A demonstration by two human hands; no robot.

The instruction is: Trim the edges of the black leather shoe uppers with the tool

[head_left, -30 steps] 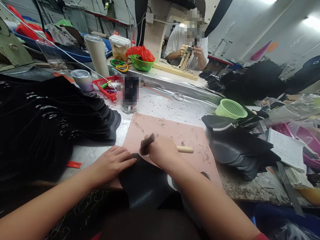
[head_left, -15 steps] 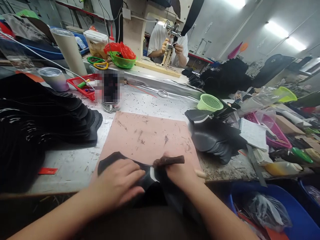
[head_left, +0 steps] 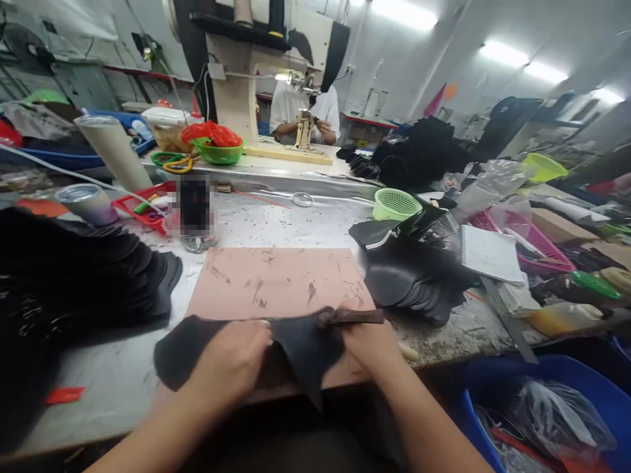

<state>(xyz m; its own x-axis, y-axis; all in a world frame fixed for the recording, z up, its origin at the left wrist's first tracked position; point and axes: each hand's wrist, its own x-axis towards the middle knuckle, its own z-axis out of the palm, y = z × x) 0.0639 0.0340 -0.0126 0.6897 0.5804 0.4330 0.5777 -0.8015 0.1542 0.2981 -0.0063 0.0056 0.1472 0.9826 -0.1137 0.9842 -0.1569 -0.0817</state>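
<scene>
Scuffed pink board [head_left: 280, 279], black leather [head_left: 302, 338]

2 own hands [head_left: 241, 348], 1 hammer [head_left: 355, 316], 1 pink brd [head_left: 286, 279], 1 notebk [head_left: 490, 253].

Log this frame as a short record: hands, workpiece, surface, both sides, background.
left hand: gripping black piece
right hand: holding hammer, beside the piece's right part
workpiece: bent, one point hanging down between the hands
surface: pink board, marked
left side: left stack, black
right side: right stack, black; green basket; notebook
background: person at machine
</scene>
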